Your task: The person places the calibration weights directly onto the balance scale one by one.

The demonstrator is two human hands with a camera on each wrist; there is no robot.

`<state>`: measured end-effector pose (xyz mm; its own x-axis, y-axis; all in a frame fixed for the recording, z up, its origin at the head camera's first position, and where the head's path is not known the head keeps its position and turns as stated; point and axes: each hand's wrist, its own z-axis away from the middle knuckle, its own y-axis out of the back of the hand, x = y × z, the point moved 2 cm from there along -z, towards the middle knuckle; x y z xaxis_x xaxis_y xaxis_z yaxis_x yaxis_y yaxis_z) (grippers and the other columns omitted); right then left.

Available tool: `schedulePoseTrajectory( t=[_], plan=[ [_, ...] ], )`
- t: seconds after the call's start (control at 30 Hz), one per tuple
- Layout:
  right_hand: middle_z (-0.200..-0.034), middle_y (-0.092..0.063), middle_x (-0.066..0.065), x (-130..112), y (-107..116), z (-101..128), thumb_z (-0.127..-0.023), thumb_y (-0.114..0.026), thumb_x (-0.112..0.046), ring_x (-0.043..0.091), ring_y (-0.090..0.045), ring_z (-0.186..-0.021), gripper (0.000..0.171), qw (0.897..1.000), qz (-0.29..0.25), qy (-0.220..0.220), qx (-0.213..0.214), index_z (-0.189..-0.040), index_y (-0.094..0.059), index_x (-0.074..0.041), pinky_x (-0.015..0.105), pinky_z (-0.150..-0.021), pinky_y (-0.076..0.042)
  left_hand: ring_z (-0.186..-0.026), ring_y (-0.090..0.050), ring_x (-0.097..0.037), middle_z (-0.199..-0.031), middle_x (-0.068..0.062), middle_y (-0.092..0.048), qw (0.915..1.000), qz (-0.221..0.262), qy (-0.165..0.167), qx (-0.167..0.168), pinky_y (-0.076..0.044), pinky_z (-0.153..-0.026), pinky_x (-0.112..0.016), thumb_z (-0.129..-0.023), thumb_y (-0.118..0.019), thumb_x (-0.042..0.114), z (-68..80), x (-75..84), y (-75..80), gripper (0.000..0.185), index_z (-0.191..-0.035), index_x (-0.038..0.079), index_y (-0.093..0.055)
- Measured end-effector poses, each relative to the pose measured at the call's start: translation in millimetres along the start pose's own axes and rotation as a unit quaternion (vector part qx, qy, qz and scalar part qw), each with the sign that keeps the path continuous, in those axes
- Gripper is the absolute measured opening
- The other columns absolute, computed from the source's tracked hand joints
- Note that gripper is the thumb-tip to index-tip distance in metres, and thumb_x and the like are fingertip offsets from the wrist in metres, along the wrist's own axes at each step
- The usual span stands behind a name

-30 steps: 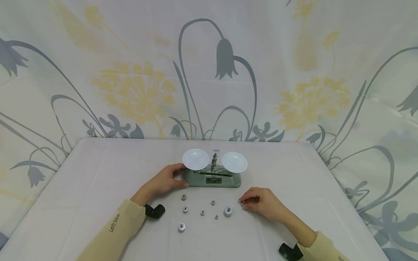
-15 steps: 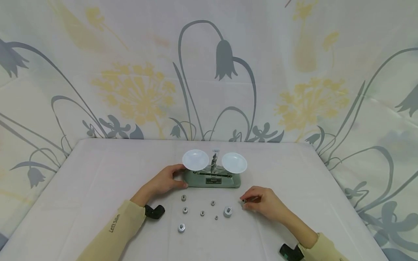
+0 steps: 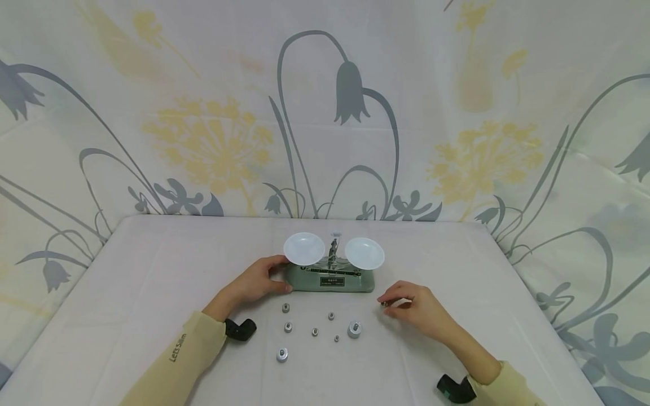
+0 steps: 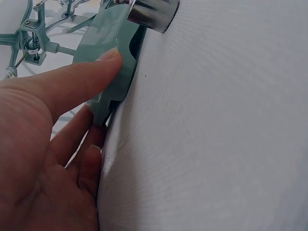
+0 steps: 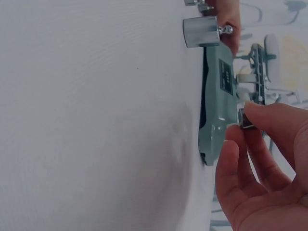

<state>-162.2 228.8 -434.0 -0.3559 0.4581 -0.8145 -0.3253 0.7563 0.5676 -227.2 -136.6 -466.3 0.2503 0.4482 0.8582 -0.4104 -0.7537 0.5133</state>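
A green balance scale (image 3: 332, 280) with two white pans (image 3: 304, 248) stands at the middle of the table. My left hand (image 3: 258, 278) grips the left end of its base. In the left wrist view the thumb (image 4: 91, 79) lies on the green base and the other fingers reach behind it. My right hand (image 3: 418, 307) is to the right of the scale, in front of its right corner. Between thumb and fingertips it pinches a small metal weight (image 5: 246, 119), held above the tabletop in the right wrist view.
Several knobbed metal weights stand in front of the scale. The larger ones are a weight (image 3: 354, 329) at the right and a weight (image 3: 282, 354) at the front left. White cloth covers the table (image 3: 167, 265). A flower-patterned curtain (image 3: 213, 113) hangs behind it.
My right hand has lifted the small weight and moved slightly away from me and to the right. The left hand and the scale have stayed in place.
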Motion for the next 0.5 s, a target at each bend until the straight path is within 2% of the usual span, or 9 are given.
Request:
schedulePoseTrajectory(
  t=[0.5],
  plan=[
    [-0.100, -0.068, 0.002, -18.8, 19.9, -8.1, -0.084, -0.077, 0.000, 0.017, -0.067, -0.091, 0.020, 0.999, 0.016, 0.022, 0.038, -0.104, -0.075, -0.003, 0.027, -0.076, -0.058, -0.134, -0.045, -0.036, -0.140, -0.016, -0.054, 1.0000, -0.001, -0.002, -0.001, -0.034, -0.112, -0.052, -0.083, -0.080, 0.010, -0.3, 0.2, 0.4, 0.062, -0.139, 0.001, -0.054]
  ],
)
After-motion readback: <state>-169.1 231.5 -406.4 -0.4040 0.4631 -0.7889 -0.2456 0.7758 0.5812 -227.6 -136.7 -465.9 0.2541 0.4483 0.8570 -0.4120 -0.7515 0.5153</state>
